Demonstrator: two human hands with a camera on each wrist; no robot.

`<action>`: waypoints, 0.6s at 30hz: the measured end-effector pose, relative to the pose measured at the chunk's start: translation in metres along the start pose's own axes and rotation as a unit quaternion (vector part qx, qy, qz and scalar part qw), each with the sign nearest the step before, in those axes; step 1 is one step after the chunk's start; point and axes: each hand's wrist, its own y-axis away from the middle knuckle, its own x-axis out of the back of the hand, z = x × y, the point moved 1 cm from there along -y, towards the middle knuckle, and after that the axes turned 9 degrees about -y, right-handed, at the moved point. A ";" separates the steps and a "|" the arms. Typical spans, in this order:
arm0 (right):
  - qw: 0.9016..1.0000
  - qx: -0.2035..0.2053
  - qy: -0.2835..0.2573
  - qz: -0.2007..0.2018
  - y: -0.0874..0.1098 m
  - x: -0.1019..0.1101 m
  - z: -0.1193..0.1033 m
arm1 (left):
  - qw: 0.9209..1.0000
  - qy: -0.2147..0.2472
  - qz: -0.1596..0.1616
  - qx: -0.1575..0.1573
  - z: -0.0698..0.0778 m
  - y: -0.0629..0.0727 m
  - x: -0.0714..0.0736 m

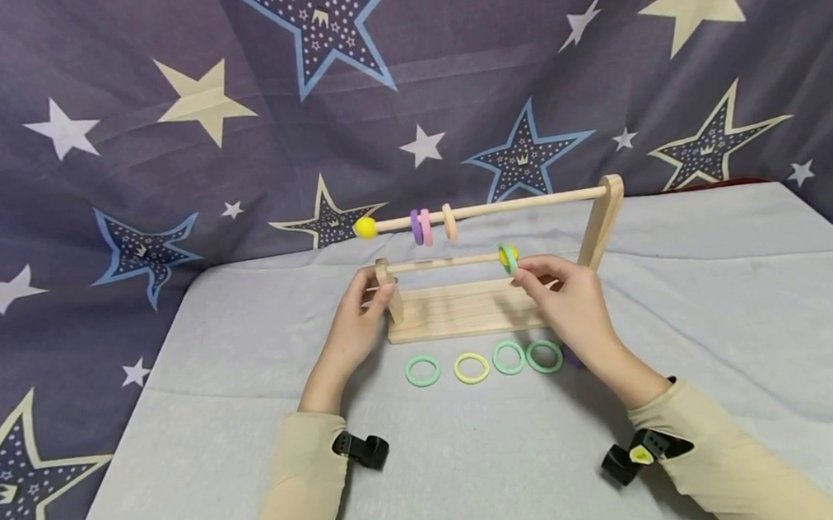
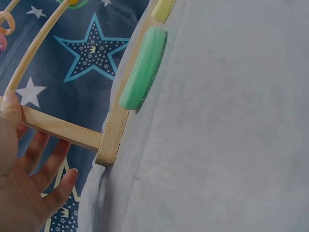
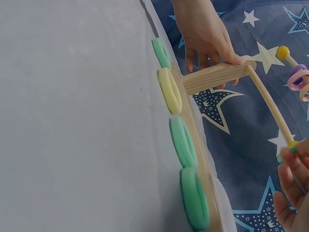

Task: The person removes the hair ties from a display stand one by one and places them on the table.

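Landmark: the wooden base (image 1: pixel 465 309) of the stand. The short post (image 1: pixel 393 291) rises at its left end and the tall post (image 1: pixel 602 223) at its right end. The lower rod (image 1: pixel 446 262) runs above the base from the short post to a yellow knob (image 1: pixel 513 253) at its free end. The upper rod (image 1: pixel 530 201) runs above and behind the base; a purple ring (image 1: pixel 417 228), a pink ring (image 1: pixel 426 228) and an orange ring (image 1: pixel 450 224) hang on it.

Left hand (image 1: pixel 353 319): grips the short post at the base's left end, thumb near the rod joint.
Right hand (image 1: pixel 576 300): pinches a mint ring (image 1: pixel 510 267) at the yellow knob, above the right part of the base. Whether the ring has fully cleared the knob cannot be told.

In front of the base lie, left to right: a green ring (image 1: pixel 423 383), a yellow ring (image 1: pixel 472 381), two more green rings (image 1: pixel 510 371) and, partly hidden by the right arm, a purple item (image 1: pixel 574 357).

Step in hand, as judged: threading the ring onto the lower rod. The next move calls for keeping the ring square to the knob and sliding it leftward, with the short post held steady.
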 end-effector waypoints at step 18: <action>0.999 -0.031 -0.037 0.000 -0.003 0.011 -0.005 | 1.000 -0.002 -0.001 0.001 0.001 0.000 0.000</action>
